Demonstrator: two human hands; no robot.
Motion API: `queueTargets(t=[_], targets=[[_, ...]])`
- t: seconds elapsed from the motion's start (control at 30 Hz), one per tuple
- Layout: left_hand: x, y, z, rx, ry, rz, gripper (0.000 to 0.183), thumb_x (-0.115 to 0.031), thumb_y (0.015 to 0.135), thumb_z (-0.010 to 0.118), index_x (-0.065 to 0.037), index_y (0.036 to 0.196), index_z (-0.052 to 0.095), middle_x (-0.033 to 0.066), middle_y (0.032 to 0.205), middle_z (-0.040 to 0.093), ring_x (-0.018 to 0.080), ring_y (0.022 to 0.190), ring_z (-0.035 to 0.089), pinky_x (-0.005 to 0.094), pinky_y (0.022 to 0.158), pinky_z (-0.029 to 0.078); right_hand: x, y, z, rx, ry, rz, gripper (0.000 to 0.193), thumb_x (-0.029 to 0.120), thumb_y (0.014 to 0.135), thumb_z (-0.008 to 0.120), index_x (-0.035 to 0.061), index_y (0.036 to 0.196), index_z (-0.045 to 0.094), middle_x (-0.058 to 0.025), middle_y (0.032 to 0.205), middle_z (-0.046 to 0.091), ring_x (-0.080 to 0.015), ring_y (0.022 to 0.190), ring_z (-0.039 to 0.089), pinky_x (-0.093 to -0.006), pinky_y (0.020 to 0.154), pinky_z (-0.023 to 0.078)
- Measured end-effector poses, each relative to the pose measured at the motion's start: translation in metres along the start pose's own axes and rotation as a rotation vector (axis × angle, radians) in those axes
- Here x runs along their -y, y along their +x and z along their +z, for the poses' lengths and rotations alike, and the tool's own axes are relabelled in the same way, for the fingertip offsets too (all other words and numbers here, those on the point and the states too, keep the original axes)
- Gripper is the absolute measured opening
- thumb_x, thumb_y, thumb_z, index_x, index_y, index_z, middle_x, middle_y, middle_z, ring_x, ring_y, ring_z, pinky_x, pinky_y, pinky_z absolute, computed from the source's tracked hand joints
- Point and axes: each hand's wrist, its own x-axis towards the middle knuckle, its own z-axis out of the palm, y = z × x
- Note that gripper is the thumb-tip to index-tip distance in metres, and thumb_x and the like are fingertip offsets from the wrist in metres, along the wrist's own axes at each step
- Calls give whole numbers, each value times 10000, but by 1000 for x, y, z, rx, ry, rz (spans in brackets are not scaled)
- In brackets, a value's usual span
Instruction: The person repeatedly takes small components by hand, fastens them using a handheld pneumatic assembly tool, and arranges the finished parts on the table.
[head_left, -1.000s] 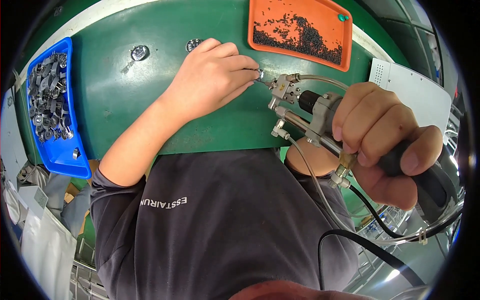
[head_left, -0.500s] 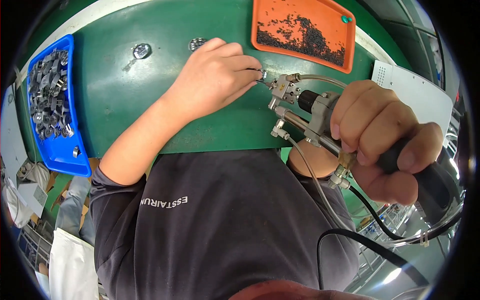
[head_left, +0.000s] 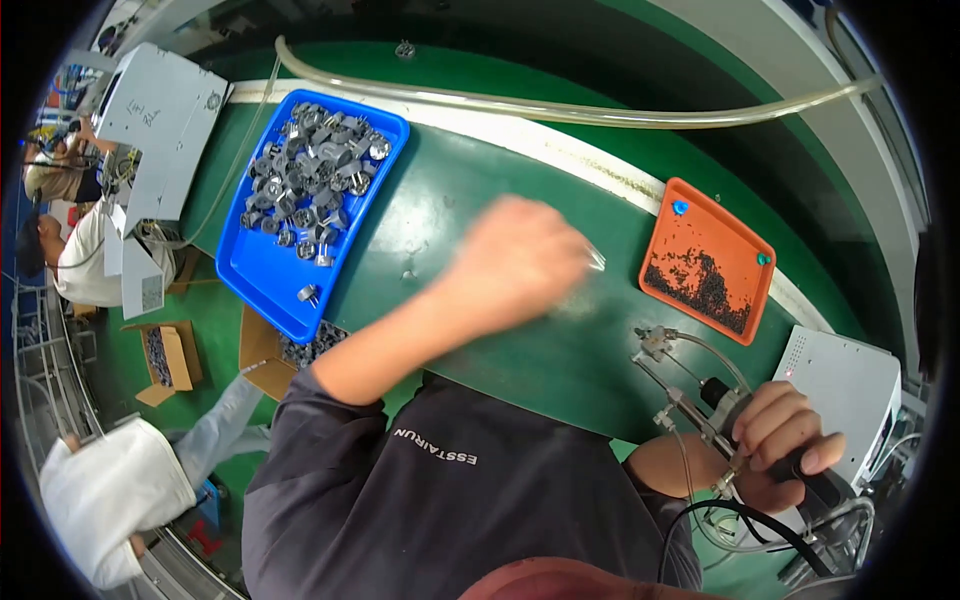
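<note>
1. The right hand (head_left: 785,435) is closed around a hose-fed pistol-grip tool (head_left: 714,392); the tool's metal head shows against the bench top, near the orange tray but apart from it.
2. The green bench top (head_left: 550,365) has its near edge running slantwise along the dark shirt (head_left: 400,480).
3. The left hand (head_left: 525,265) is blurred above the middle of the bench, fingers bent; a shiny metallic piece (head_left: 597,260) shows just beside the fingertips, and I cannot tell whether it is gripped. A stretch of green separates it from the orange tray, a wider one lies toward the blue tray.
4. The blue tray (head_left: 265,278) sits leftward, its low corner by the bench's near edge. Grey-and-metal cylindrical parts (head_left: 310,175) heap toward its far end; one lies alone near that corner.
5. The orange tray (head_left: 712,225), right, holds tiny black pieces (head_left: 705,288) gathered toward its near side, with blue and green caps along its edges.
6. Beyond, the cream border (head_left: 540,155) curves along the far edge, a clear hose (head_left: 600,118) arching past it.
</note>
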Motion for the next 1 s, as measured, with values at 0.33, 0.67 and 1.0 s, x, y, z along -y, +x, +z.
queueTargets(t=[0.33, 0.67, 1.0], targets=[[163, -57, -114, -12, 530, -453, 141, -187, 780, 799, -62, 829, 755, 52, 987, 738, 275, 889, 665, 407, 783, 521, -11, 2, -12, 48, -86, 4, 367, 327, 951, 752, 103, 1059, 481, -6, 627, 574, -152, 474, 564, -287, 421, 485], [316, 15, -14, 242, 179, -459, 191, -112, 835, 686, 6, 962, 766, 177, 1042, 746, 381, 996, 709, 434, 919, 566, -10, 2, -7, -10, -124, 46, 342, 276, 947, 752, 94, 1063, 487, -13, 624, 566, -171, 482, 561, -309, 440, 478], [242, 32, -24, 122, 160, -359, 134, -84, 921, 654, -31, 1042, 677, 165, 987, 706, 375, 943, 686, 447, 832, 549, -9, 4, -10, 21, -165, 74, 323, 332, 974, 693, 107, 1079, 487, 11, 619, 513, -139, 477, 506, -294, 461, 438]])
